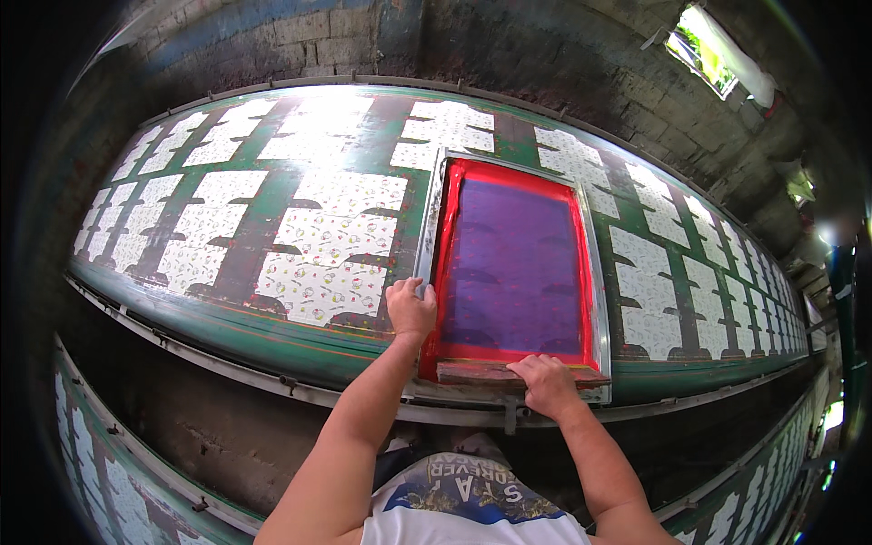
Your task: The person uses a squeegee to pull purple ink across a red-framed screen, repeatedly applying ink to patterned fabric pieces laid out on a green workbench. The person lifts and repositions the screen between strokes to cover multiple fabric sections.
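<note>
One left hand (pixel 411 309) in a grip on the screen frame (pixel 431 218), right hand (pixel 548 387) likewise on the bar (pixel 477 371).

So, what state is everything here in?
Screen frame: over the green table, covering some white pieces
Red ink: smeared around the purple mesh
Brownish bar: across the frame's near end
White pieces: laid in rows, patterned
Left hand: closed at the frame's left side
Right hand: curled at the bar

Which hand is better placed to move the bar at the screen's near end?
Probably the right hand: it appears to touch the squeegee-like bar, while the left hand is at the left side of the metal screen frame.
</note>
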{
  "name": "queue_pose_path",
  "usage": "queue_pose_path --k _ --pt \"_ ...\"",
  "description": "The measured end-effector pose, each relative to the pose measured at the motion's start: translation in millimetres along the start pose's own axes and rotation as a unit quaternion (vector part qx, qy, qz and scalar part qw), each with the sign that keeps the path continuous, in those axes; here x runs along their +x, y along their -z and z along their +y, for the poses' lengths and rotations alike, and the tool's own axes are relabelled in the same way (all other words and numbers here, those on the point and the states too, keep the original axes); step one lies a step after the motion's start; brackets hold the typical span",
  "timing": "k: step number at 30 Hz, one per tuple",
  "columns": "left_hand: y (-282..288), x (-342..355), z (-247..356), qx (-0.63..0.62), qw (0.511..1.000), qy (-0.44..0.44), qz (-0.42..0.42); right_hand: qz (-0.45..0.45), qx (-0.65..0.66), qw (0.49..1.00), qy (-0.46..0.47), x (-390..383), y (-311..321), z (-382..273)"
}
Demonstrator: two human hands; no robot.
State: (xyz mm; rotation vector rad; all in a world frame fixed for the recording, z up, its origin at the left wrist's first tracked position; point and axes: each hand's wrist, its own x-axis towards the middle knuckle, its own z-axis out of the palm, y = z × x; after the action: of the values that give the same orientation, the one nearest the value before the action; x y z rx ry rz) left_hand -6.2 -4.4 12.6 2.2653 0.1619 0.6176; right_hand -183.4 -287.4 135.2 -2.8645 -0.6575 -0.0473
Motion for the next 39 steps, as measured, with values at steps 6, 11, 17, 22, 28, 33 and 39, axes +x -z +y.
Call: queue_pose_path --k 6,11,17,22,28,33,39 --pt "-2 -3 -2 0.050 0.998 -0.006 -0.032 -0.078 0.005 0.996 0.038 -36 -4 -3" --pt "-8 -2 -7 0.070 0.997 -0.017 -0.026 -0.080 0.060 0.992 0.081 -60 -5 12" --pt "-15 2 -18 0.081 0.997 -0.014 -0.011 0.047 0.234 0.965 0.108 -103 4 58" --pt "-17 5 -21 0.152 0.988 -0.003 -0.022 0.220 0.267 0.934 -0.085 -136 7 138" --pt "-16 6 -20 0.144 0.989 -0.002 -0.028 0.195 0.274 0.890 -0.309 -134 -19 217" --pt "-13 7 -26 0.107 0.994 0.003 -0.035 0.140 0.374 0.847 -0.352 -120 -32 231" --pt "-20 1 -46 -0.022 0.999 0.031 -0.038 0.116 0.345 0.838 -0.406 -101 -25 221"
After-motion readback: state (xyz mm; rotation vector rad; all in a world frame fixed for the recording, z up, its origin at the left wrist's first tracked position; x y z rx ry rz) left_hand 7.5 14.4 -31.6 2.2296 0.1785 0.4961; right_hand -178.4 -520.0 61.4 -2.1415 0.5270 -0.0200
